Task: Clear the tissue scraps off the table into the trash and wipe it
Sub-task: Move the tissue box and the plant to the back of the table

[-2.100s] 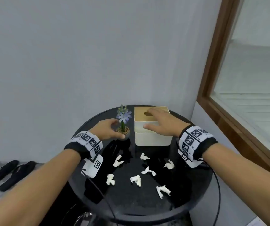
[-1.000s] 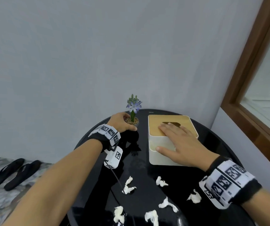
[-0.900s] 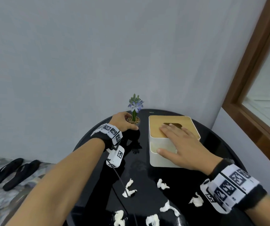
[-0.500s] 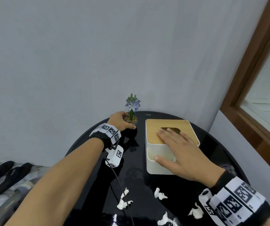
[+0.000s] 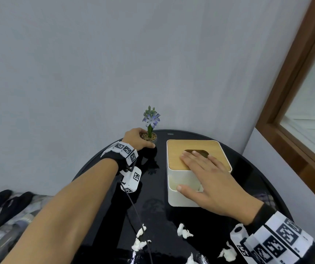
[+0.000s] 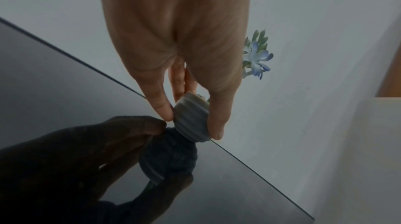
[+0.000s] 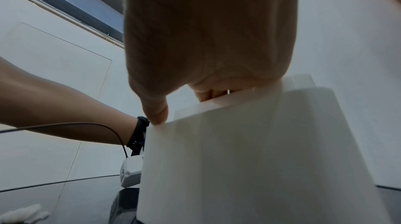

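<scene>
Several white tissue scraps (image 5: pixel 139 244) lie on the near part of the round black glossy table (image 5: pixel 248 168); one scrap (image 7: pixel 23 215) shows low in the right wrist view. My left hand (image 5: pixel 143 140) pinches a small ribbed flower pot (image 5: pixel 150 137) at the table's far edge, thumb and fingers on the pot (image 6: pixel 190 112). My right hand (image 5: pixel 196 168) lies flat on the wooden lid of the white tissue box (image 5: pixel 183 195), fingers straight at the slot, thumb on the front wall (image 7: pixel 249 159).
A grey wall stands right behind the table. A wooden window frame (image 5: pixel 295 92) runs along the right. Black slippers (image 5: pixel 4 204) lie on the floor at the left. A thin black cable (image 5: pixel 133 212) from my left wrist crosses the tabletop near the scraps.
Both hands have slid the pot and the tissue box away from the scraps toward the table's far edge. The hands keep the same hold; the scraps have not moved.
</scene>
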`<act>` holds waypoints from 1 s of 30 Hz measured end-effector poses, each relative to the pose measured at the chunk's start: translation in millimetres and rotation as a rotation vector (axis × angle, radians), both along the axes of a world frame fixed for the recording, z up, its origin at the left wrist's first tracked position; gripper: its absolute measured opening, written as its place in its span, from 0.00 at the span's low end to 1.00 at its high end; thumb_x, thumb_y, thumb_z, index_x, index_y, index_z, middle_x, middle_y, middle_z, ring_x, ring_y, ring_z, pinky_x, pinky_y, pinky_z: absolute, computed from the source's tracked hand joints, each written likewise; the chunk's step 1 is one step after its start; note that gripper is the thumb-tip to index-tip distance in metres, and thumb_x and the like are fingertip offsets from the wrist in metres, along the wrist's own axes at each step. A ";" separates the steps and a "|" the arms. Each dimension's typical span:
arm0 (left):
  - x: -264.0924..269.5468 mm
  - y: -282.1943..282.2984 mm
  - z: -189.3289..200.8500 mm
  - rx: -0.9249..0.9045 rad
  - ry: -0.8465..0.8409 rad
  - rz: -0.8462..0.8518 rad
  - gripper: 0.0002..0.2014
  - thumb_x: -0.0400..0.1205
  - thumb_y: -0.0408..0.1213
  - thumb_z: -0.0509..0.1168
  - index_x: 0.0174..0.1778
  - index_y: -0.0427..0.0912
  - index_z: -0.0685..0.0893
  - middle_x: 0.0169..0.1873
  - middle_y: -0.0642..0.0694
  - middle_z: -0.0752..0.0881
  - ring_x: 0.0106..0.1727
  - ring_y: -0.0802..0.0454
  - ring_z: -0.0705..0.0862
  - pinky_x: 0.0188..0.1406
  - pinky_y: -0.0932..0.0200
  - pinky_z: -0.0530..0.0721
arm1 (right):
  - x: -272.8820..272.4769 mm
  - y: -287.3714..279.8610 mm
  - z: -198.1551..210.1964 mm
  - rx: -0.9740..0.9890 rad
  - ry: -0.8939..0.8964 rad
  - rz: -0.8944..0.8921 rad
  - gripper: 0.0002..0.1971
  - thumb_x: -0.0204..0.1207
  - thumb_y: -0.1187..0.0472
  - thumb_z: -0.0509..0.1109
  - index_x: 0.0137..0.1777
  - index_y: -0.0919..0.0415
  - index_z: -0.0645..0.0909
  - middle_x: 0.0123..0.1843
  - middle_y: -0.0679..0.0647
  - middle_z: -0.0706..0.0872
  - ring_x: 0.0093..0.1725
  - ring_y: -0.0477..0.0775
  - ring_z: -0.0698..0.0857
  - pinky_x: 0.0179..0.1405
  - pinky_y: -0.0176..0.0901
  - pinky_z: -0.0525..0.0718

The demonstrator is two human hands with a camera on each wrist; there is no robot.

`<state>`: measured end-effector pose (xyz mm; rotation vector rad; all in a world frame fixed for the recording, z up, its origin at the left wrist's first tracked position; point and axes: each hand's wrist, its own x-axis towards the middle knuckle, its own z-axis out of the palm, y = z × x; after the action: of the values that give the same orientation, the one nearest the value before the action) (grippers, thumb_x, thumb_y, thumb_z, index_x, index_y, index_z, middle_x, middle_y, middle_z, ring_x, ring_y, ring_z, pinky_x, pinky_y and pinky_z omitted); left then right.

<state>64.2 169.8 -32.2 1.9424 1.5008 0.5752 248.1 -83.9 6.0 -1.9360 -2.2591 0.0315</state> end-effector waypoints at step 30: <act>-30.1 -157.0 36.8 0.067 -0.042 -0.200 0.36 0.73 0.64 0.69 0.75 0.49 0.76 0.67 0.57 0.83 0.59 0.64 0.82 0.54 0.67 0.76 | 34.2 -31.9 20.2 0.125 0.340 -0.095 0.41 0.73 0.36 0.69 0.82 0.55 0.62 0.82 0.49 0.67 0.80 0.48 0.65 0.80 0.48 0.64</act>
<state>34.0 12.7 4.6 2.0884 1.2574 0.5805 282.3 -115.8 26.2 -1.8131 -1.9042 0.1875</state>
